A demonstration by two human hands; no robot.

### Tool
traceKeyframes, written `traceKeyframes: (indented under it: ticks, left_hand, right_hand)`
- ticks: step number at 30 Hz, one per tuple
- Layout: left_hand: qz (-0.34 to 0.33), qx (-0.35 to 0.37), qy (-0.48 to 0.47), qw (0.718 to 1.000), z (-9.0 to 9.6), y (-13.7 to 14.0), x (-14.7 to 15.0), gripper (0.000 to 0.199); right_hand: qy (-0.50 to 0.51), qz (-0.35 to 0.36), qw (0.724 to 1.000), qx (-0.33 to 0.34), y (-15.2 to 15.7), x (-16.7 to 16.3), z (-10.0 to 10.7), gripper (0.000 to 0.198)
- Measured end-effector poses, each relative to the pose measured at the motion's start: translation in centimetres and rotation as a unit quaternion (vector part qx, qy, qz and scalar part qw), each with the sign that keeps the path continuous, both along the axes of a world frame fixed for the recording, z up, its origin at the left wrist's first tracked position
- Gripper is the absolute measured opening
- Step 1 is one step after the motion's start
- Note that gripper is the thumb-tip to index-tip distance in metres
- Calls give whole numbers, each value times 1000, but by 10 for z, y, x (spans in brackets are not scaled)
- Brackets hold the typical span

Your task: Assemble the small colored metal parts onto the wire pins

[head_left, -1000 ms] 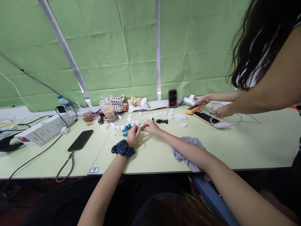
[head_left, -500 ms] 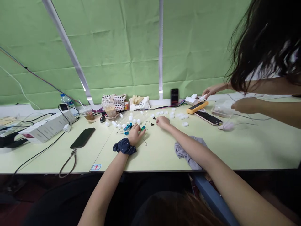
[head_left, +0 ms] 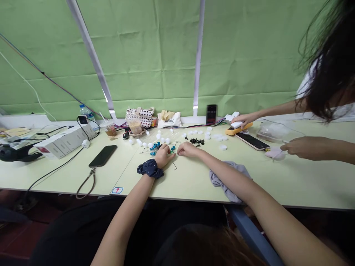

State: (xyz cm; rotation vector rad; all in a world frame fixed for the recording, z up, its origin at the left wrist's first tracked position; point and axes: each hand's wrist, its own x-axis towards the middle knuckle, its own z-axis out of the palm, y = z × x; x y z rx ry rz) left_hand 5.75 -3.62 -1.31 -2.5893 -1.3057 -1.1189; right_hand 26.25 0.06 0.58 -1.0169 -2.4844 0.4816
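Left hand (head_left: 163, 158) rests low on the table (head_left: 194, 184), its fingers bent beside a cluster of blue pieces (head_left: 152, 153), which lies just left of it. Right hand (head_left: 188, 149) is close on the other side, fingertips drawn near each other; whether either hand pinches something, I cannot tell. Between the two hands lie some blue-green pieces (head_left: 173, 148). These pieces are small and probably light and stiff; they may roll, so a hold with fingertips around the coloured body seems better than by the thin parts. Nearer to the person than both hands is a bent metal rod (head_left: 174, 167). Just beyond the right hand, black pieces (head_left: 197, 141) sit in a heap, and white caps (head_left: 219, 137) lie farther behind. Under the right forearm, a gray cloth (head_left: 233, 192) is bunched and could catch the arm.
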Motion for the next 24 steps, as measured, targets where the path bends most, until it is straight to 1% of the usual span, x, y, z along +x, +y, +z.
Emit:
traceKeyframes:
  ticks: [4, 9, 14, 17, 19, 21, 24]
  left_hand:
    - [-8, -20, 2, 1000, 3, -3, 1, 23]
    - [-37, -49, 20, 998, 8, -9, 3, 15]
    - [-104, -60, 45, 992, 7, -9, 7, 7]
    - [-141, -54, 65, 986, 8, -10, 11, 9]
    - [-157, -51, 79, 983, 9, -12, 13, 13]
    - [-166, -45, 91, 981, 9, -13, 15, 17]
    - [-173, -29, 105, 979, 10, -15, 17, 25]
  right_hand:
    - [4, -2, 1000, 8, -3, -3, 1, 13]
    - [108, -58, 992, -42, -7, -11, 0, 19]
    - [194, -74, 977, -55, -3, -19, -1, 24]
    - [229, -77, 968, -65, 2, -22, -3, 31]
    - [245, -83, 962, -84, 5, -21, -4, 36]
    - [262, -106, 954, -103, 6, -20, -4, 38]
    - [290, -153, 938, -109, 4, -17, -1, 38]
